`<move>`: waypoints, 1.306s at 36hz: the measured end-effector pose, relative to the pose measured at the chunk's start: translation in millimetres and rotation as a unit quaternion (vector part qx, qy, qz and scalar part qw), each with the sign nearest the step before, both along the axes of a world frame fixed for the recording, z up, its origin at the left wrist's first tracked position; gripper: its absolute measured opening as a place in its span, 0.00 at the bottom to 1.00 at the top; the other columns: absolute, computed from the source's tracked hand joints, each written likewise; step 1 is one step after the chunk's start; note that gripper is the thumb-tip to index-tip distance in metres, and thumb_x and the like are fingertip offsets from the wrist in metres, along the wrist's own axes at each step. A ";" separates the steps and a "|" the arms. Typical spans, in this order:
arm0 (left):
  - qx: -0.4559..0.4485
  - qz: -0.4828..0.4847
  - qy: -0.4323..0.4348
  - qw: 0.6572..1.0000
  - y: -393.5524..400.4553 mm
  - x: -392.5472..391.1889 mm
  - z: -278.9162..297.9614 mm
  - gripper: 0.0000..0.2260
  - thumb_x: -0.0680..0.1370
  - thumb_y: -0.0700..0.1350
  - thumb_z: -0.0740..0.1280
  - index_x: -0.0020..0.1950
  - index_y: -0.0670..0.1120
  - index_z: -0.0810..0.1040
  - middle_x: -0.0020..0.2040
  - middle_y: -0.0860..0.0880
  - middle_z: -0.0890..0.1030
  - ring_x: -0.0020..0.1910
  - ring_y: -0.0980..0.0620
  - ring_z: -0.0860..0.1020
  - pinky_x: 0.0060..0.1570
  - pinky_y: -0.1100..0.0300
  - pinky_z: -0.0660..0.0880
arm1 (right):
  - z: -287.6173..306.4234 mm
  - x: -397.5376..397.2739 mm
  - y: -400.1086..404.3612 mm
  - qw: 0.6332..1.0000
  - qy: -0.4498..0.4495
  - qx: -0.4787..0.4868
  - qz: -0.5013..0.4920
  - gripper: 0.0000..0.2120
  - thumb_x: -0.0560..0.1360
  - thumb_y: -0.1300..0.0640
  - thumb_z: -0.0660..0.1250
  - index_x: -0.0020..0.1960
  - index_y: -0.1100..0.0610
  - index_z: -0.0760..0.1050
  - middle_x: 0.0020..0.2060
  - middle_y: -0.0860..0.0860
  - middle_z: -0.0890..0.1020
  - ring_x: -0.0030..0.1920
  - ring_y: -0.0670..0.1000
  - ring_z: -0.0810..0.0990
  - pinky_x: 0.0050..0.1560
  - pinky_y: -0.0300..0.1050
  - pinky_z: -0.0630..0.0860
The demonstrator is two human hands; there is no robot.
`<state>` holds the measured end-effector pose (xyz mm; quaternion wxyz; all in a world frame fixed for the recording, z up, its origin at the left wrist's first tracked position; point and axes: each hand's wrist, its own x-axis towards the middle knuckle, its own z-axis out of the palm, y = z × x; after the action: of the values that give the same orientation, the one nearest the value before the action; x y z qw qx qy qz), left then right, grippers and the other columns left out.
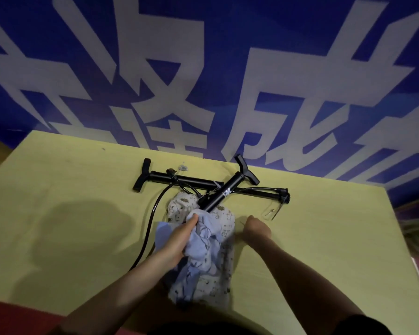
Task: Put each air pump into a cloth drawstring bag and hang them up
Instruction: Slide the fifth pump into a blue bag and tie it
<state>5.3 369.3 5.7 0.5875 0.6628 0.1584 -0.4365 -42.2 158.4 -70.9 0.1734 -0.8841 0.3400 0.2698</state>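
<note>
A black air pump points up and away with its T-handle at the far end; its lower end sits inside a light blue cloth bag. My left hand grips the bunched mouth of that blue bag around the pump. Under it lies a white patterned cloth bag. My right hand is curled into a fist on the table beside the bags and seems to pinch a thin drawstring. A second black pump lies flat across the table behind, its black hose curving toward me.
The yellow-green table stands against a blue wall banner with large white characters. A small metal needle fitting lies near the right end of the flat pump. The table's near edge meets a dark red floor at the lower left.
</note>
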 end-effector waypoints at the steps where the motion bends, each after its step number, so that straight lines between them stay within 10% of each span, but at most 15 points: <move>1: -0.017 0.016 -0.001 1.000 1.1 0.1 0.6 0.17 0.78 0.55 0.63 0.49 0.42 0.81 0.50 0.39 0.83 0.46 0.46 0.83 0.48 0.54 0.78 | -0.4 -2.9 2.6 1.000 0.007 -0.004 0.018 0.21 0.73 0.51 0.67 0.62 0.58 0.68 0.55 0.54 0.79 0.55 0.55 0.79 0.48 0.45 0.75; 5: -0.077 0.009 -0.006 0.997 4.2 -2.7 10.9 0.13 0.77 0.49 0.67 0.49 0.40 0.83 0.48 0.41 0.85 0.47 0.46 0.84 0.55 0.52 0.76 | -7.7 -25.6 15.1 0.998 -0.004 0.056 -0.010 0.25 0.71 0.47 0.70 0.61 0.57 0.67 0.52 0.52 0.79 0.49 0.53 0.78 0.44 0.44 0.75; 9: -0.102 -0.001 0.030 0.994 5.2 -0.5 26.4 0.14 0.78 0.48 0.65 0.55 0.40 0.81 0.53 0.40 0.83 0.53 0.44 0.82 0.59 0.50 0.74 | -11.1 -53.4 22.1 0.973 -0.156 0.153 -0.081 0.10 0.79 0.58 0.59 0.39 0.54 0.66 0.42 0.56 0.76 0.46 0.55 0.74 0.44 0.45 0.68; 14: -0.118 0.017 0.038 0.992 -7.0 -8.5 51.3 0.16 0.80 0.50 0.63 0.58 0.38 0.80 0.54 0.39 0.83 0.53 0.43 0.81 0.58 0.52 0.75 | 38.8 -77.9 43.3 0.860 -0.358 0.301 -0.203 0.14 0.81 0.60 0.58 0.36 0.56 0.67 0.30 0.51 0.70 0.33 0.50 0.68 0.34 0.43 0.67; 21: -0.200 -0.041 -0.003 0.979 -49.0 -29.5 91.4 0.14 0.81 0.47 0.60 0.48 0.39 0.81 0.44 0.42 0.84 0.40 0.48 0.83 0.41 0.60 0.80 | 117.4 -83.6 67.6 0.751 -0.480 0.436 -0.129 0.13 0.81 0.62 0.58 0.37 0.57 0.68 0.33 0.47 0.70 0.34 0.44 0.68 0.39 0.34 0.66; 32: -0.172 -0.048 -0.078 0.981 -16.9 -30.9 102.7 0.18 0.80 0.48 0.58 0.51 0.37 0.82 0.52 0.37 0.83 0.46 0.44 0.83 0.44 0.58 0.81 | 84.2 -107.1 43.9 0.915 -0.326 0.237 -0.009 0.12 0.82 0.56 0.57 0.40 0.53 0.66 0.32 0.48 0.71 0.35 0.50 0.70 0.37 0.46 0.61; 39: -0.125 -0.038 -0.096 0.987 -22.0 -46.6 79.9 0.15 0.81 0.48 0.60 0.58 0.38 0.79 0.56 0.37 0.82 0.51 0.43 0.83 0.50 0.54 0.80 | 78.0 -118.4 17.9 0.946 -0.301 0.107 0.047 0.12 0.82 0.51 0.57 0.53 0.54 0.77 0.46 0.55 0.83 0.48 0.59 0.79 0.37 0.48 0.65; 44: -0.105 -0.074 -0.093 0.987 -30.6 -48.1 69.1 0.36 0.66 0.63 0.75 0.66 0.43 0.74 0.60 0.44 0.81 0.60 0.45 0.79 0.67 0.46 0.68 | 80.0 -129.9 -3.2 0.948 -0.304 0.088 0.029 0.11 0.81 0.47 0.59 0.52 0.50 0.79 0.44 0.51 0.83 0.45 0.54 0.79 0.37 0.46 0.69; 47: -0.113 -0.074 -0.091 0.987 -44.7 -56.2 73.8 0.19 0.78 0.53 0.64 0.63 0.42 0.76 0.57 0.43 0.82 0.57 0.46 0.80 0.63 0.50 0.73 | 82.1 -139.3 -17.0 0.944 -0.324 0.056 0.027 0.10 0.80 0.47 0.61 0.50 0.49 0.79 0.43 0.51 0.83 0.45 0.53 0.80 0.39 0.47 0.71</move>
<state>-50.8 324.6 79.5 0.6365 0.6391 0.0050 -0.4317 -181.5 141.4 11.2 0.3155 -0.9216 0.2258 -0.0078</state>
